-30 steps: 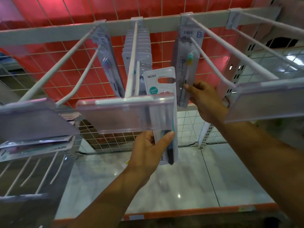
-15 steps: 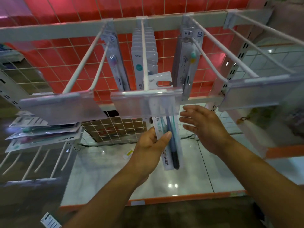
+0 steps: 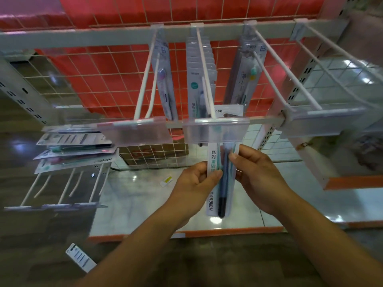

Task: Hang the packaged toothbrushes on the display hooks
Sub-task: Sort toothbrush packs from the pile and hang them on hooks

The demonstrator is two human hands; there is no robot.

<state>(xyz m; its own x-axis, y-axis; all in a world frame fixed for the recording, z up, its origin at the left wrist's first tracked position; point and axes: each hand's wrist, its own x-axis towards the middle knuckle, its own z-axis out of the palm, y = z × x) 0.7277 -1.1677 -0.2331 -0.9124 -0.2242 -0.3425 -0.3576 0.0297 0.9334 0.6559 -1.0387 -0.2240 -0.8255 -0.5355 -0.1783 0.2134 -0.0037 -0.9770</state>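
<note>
Step now: getting 1 pack onto the middle hook.

The long white-and-clear plastic toothbrush pack w/ a dark blue brush inside stands upright, low in front of the rack. Its top end goes up behind the clear plastic tag holder at the front of the white wire middle hook. The top edge peeks out just beside the hook's tip. I can't tell if its hole is on the wire yet.

Both hands hold it. The left hand pinches the pack's left edge, thumb on the front. The right hand has its fingers curled onto the right edge, 1 fingertip on the front.

Further back on the same hook hangs a row of matching white toothbrush packs. So this is prob. the right hook.

Next move, I think: lift the pack a bit & line its hole up w/ the wire tip. Then push it back along the wire to the others. The tag holder hides the tip, so the hands must go slow & feel for it. Keep the pack straight, not twisted, or the hole will miss.
</note>
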